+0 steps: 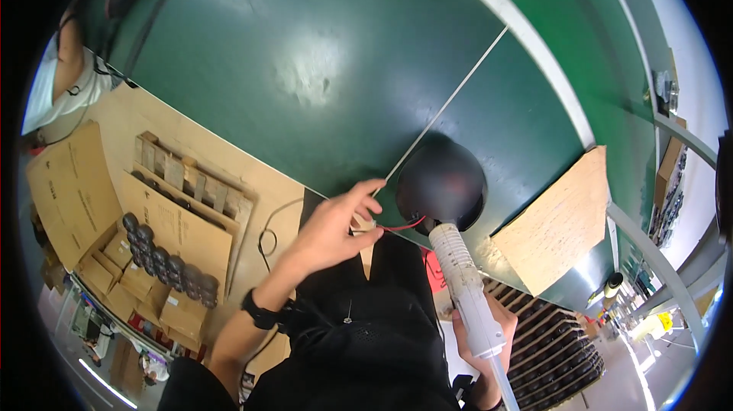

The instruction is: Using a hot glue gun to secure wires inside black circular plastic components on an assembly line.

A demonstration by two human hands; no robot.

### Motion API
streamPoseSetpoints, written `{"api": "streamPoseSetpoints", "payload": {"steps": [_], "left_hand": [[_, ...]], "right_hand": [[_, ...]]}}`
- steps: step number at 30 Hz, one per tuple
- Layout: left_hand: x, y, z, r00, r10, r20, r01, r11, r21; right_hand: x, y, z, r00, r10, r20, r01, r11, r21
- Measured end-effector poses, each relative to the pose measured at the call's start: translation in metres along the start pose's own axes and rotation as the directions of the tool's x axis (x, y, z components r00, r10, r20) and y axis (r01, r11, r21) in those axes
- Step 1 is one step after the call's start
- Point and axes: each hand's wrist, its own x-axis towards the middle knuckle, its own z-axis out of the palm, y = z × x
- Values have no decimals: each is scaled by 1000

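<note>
My right hand (pixel 500 322) is wrapped round the handle of a white hot glue gun (pixel 472 308). A translucent glue stick (pixel 504 384) sticks out of its back end. The gun's nozzle end is against or just beside the near rim of a black dome-shaped shell (pixel 443 182) on the green table. A thin red wire (pixel 402 228) runs from the shell's near side to my left hand (pixel 332 229). The fingers of that hand are curled in, thumb and fingers closed about the wire's end; the exact grip is partly hidden. A black band circles my left wrist.
A brown cardboard sheet (pixel 553 224) lies at the table's right. Below the left edge stand an open carton (pixel 179 220) with black round parts and a wooden pallet (pixel 172 163). A rack (pixel 546 350) of black parts is at lower right. Another person (pixel 65 79) is at far left.
</note>
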Motion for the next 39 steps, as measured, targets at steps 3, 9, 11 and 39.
{"api": "streamPoseSetpoints", "payload": {"steps": [3, 9, 11, 39], "left_hand": [[-6, -10, 18, 995, -31, 94, 53, 968, -243], [28, 0, 35, 968, 77, 240, 5, 945, -326], [43, 7, 35, 966, 79, 246, -14, 966, -256], [336, 205, -441, 523, 849, -77, -54, 123, 991]], "right_hand": [[-13, -4, -14, 998, 53, -35, -51, 996, 71], [-63, 82, -13, 902, 391, -182, -176, 719, 672], [-66, 110, -17, 898, 391, -204, -98, 628, 772], [-48, 51, -14, 671, 733, -108, 70, 82, 994]]}}
